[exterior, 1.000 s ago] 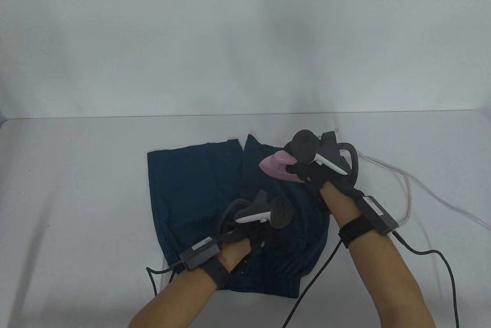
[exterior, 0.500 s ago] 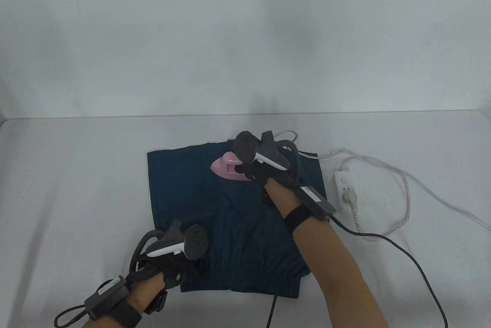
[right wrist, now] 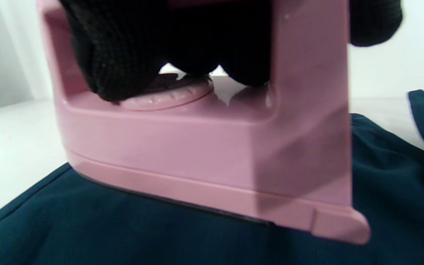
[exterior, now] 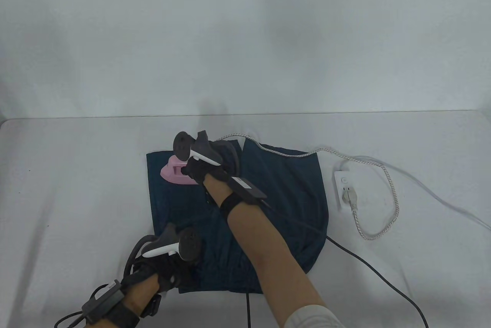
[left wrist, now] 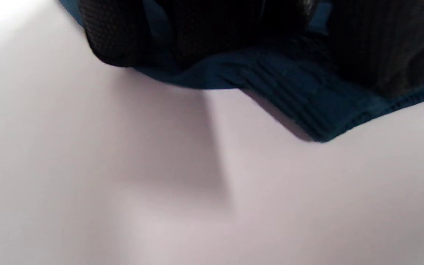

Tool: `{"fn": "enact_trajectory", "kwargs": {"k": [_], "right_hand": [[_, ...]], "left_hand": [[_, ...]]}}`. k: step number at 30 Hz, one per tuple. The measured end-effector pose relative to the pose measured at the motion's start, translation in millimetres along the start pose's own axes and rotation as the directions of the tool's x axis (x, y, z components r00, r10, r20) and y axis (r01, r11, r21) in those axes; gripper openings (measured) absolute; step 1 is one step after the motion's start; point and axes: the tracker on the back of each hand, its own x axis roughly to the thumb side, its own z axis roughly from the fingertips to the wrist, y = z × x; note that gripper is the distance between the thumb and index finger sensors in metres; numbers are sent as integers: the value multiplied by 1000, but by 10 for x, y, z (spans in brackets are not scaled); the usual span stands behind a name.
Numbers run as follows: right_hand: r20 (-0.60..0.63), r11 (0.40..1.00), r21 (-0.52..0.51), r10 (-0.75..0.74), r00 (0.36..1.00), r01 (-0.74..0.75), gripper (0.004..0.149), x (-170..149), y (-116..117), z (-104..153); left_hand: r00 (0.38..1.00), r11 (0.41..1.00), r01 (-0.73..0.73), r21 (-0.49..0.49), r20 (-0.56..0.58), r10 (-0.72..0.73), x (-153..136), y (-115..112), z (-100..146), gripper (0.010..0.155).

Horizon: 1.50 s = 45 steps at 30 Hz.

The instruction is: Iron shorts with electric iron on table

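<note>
Dark teal shorts (exterior: 268, 205) lie flat on the white table (exterior: 76, 190), waistband toward the near edge, leg hems toward the far wall. The right hand (exterior: 199, 168) grips the handle of the pink iron (exterior: 174, 172), fingers (right wrist: 123, 55) wrapped through the handle opening; the soleplate rests on the far-left leg, just inside the left hem and the far hem. The left hand (exterior: 165, 266) presses the near-left waistband corner (left wrist: 318, 110); whether its fingers pinch the cloth cannot be told. Bare table lies left of the shorts; a power strip (exterior: 344, 188) and braided cord (exterior: 383, 205) lie to the right. Compared with half a second earlier, the iron has travelled leftward from mid-garment to the left leg, while the left hand has held its corner.
</note>
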Motion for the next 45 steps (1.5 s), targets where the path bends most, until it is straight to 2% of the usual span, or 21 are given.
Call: {"fn": "enact_trajectory", "kwargs": {"k": [10, 12, 16, 20, 36, 41, 45], "right_hand": [[7, 1000, -31, -1, 1000, 1, 55, 138, 237, -202], [7, 1000, -12, 2, 1000, -2, 55, 130, 285, -220], [0, 999, -16, 28, 1000, -28, 54, 95, 282, -213], [-54, 999, 7, 51, 997, -51, 54, -35, 247, -185], [-187, 992, 19, 130, 974, -129, 51, -962, 112, 126], [-192, 992, 13, 125, 973, -125, 51, -987, 112, 131], [-158, 988, -15, 148, 976, -152, 52, -842, 128, 108]], "left_hand": [[1000, 1000, 12, -15, 4, -12, 18, 27, -27, 75], [1000, 1000, 12, -14, 6, -12, 17, 27, -30, 75], [1000, 1000, 9, -18, 6, -8, 17, 30, -32, 75], [1000, 1000, 13, -19, 3, -13, 17, 30, -35, 75], [999, 999, 35, -21, -9, -35, 36, 36, -40, 75], [999, 999, 44, -22, -9, -44, 45, 35, -43, 75], [998, 998, 55, -27, -7, -55, 53, 41, -48, 75]]}}
